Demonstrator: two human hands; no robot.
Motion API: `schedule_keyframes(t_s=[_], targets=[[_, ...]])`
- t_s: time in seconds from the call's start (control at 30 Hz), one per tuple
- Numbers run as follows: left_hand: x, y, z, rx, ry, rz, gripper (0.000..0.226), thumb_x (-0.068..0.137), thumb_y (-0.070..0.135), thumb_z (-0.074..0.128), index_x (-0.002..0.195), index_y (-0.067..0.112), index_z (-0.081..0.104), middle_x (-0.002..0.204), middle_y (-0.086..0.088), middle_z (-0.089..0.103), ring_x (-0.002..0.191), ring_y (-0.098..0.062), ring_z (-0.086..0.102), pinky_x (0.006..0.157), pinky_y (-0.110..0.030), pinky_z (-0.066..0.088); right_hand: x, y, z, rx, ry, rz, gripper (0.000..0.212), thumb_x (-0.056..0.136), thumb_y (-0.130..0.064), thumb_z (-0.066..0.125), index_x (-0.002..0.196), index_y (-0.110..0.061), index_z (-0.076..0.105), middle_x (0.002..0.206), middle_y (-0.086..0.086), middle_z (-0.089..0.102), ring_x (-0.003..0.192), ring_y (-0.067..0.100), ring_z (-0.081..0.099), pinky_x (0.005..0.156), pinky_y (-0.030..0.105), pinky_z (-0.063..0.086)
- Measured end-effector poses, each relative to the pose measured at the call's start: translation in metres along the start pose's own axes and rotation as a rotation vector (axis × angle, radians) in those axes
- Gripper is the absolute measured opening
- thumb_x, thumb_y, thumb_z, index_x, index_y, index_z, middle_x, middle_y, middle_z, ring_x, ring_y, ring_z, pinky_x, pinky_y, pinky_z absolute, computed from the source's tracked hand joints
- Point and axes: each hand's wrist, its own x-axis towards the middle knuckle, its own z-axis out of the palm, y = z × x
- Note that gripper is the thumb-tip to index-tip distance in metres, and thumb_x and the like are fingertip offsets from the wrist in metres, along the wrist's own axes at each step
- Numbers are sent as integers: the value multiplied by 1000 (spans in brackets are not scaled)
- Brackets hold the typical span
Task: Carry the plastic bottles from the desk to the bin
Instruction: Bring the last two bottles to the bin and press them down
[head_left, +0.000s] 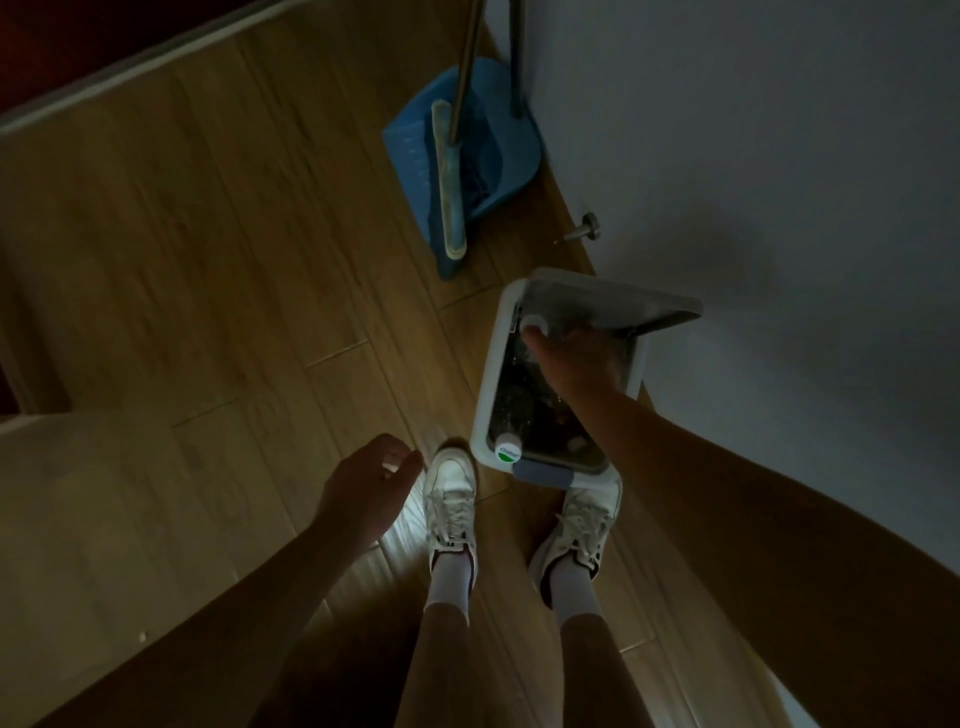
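Observation:
A white pedal bin (495, 374) stands on the wooden floor by the wall, its lid (613, 304) raised. Inside lies a clear plastic bottle (511, 423) with a white cap, among dark rubbish. My right hand (574, 364) hovers over the bin's opening, fingers curled around a second plastic bottle whose white cap (535, 326) shows at my thumb; its body is hard to make out in the dim light. My left hand (369, 488) hangs left of the bin, above the floor, fingers loosely apart and holding nothing.
My right shoe (582, 525) rests against the bin's grey pedal (543, 474); my left shoe (451, 499) is beside it. A blue dustpan (498, 156) and broom (448, 182) lean in the corner behind the bin. A metal doorstop (584, 228) sticks out of the grey wall (779, 156).

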Motion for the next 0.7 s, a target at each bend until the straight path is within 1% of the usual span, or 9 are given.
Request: schedule_keyframes(t_s=[0.13, 0.2, 0.27, 0.3, 0.37, 0.43, 0.5, 0.6, 0.7], targets=[[-4, -14, -2, 15, -28, -32, 22, 97, 43, 55, 107, 26, 65, 97, 11, 67, 90, -8, 65, 89, -35, 55, -14, 8, -15, 153, -133, -83, 43, 93, -33, 59, 131, -13, 57, 111, -3, 55, 102, 11, 52, 88, 29, 41], [-7, -18, -3, 39, -41, -41, 24, 97, 46, 54, 108, 27, 64, 100, 11, 68, 89, -6, 64, 89, -35, 55, -24, 27, -21, 145, -213, -172, 34, 94, -24, 56, 127, -15, 60, 116, 0, 59, 107, 15, 56, 94, 34, 48], [-9, -19, -5, 55, -41, -46, 25, 96, 46, 54, 107, 27, 64, 102, 10, 68, 88, -6, 64, 89, -34, 54, -32, 45, -22, 53, -268, -214, 27, 95, -15, 55, 121, -21, 62, 125, 7, 61, 113, 22, 59, 97, 40, 52], [-9, -18, -6, 54, -38, -45, 25, 96, 46, 54, 107, 26, 65, 102, 9, 68, 88, -6, 63, 89, -34, 54, -34, 51, -22, -7, -282, -223, 27, 95, -14, 55, 119, -24, 63, 127, 8, 60, 114, 23, 59, 97, 41, 52], [-7, -14, -8, 36, -39, -37, 26, 96, 45, 54, 108, 25, 65, 101, 9, 68, 89, -6, 63, 88, -34, 54, -34, 55, -18, -67, -285, -204, 27, 95, -23, 59, 122, -23, 61, 125, 7, 58, 111, 22, 59, 95, 39, 53], [-1, -7, -9, 34, -35, -17, 24, 97, 44, 55, 108, 25, 65, 99, 10, 66, 85, -4, 61, 84, -32, 52, -33, 51, -11, -68, -285, -199, 42, 91, -38, 64, 128, -19, 56, 121, 5, 57, 110, 20, 57, 94, 38, 52], [5, -2, -8, 26, -27, -2, 22, 97, 42, 55, 107, 25, 65, 96, 11, 65, 83, -3, 59, 81, -29, 48, -29, 45, -1, -74, -232, -262, 52, 87, -45, 65, 132, -22, 52, 127, 6, 58, 115, 22, 57, 97, 38, 50], [13, 3, -5, 21, -33, 11, 20, 97, 41, 56, 105, 25, 64, 93, 12, 64, 85, -5, 61, 80, -30, 49, -21, 35, 10, -123, -94, -409, 55, 88, -43, 64, 136, -20, 51, 135, 7, 56, 125, 24, 53, 103, 41, 47], [17, 1, 0, 10, -35, 7, 16, 96, 41, 58, 102, 27, 64, 91, 15, 63, 85, -6, 62, 81, -31, 50, -15, 31, 17, -239, -93, -548, 51, 90, -38, 63, 136, -19, 53, 141, 6, 51, 132, 26, 44, 107, 43, 43]])
